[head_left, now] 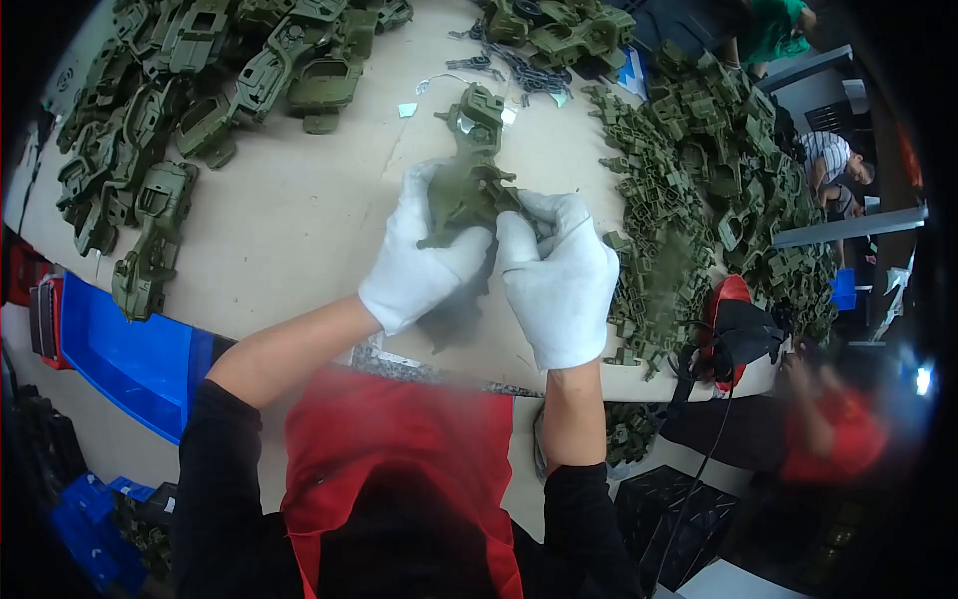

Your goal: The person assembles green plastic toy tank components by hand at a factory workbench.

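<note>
Toy factory workbench: heaped green plastic parts (689,190)

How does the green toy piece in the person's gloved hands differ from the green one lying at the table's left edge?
The held piece is lifted off the table, gripped by the left hand and right hand; the edge piece lies flat, untouched. The held piece points away from the person; the edge piece lies in a row with others. Both are olive-green plastic vehicle shells.
</note>
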A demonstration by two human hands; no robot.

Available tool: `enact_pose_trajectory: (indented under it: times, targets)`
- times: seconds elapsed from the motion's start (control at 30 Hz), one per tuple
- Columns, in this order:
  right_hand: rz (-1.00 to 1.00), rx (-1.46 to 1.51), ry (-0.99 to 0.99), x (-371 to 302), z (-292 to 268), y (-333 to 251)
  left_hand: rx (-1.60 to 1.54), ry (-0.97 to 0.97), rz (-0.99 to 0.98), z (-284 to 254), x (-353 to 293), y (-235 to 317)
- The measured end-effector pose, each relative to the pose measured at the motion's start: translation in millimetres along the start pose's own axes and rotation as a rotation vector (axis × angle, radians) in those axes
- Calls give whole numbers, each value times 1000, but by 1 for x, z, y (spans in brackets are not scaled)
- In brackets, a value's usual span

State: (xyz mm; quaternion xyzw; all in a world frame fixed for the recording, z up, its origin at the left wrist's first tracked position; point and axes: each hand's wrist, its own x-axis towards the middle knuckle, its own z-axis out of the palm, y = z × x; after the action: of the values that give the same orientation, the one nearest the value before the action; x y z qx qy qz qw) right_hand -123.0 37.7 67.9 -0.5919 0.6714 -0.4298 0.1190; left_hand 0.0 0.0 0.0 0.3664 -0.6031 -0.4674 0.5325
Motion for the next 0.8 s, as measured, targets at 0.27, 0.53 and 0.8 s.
enact_pose_trajectory:
  times: [0.27, 0.53, 0.8]
  targets:
    - [-15, -179, 28, 9, 11, -2, -204, -93, -176, 1, 4, -2]
    - [154, -7, -43, 20, 13, 21, -282, -66, -237, 9, 0, -4]
    - [56, -117, 66, 18, 24, 2, -382, -101, -297, 6, 2, -6]
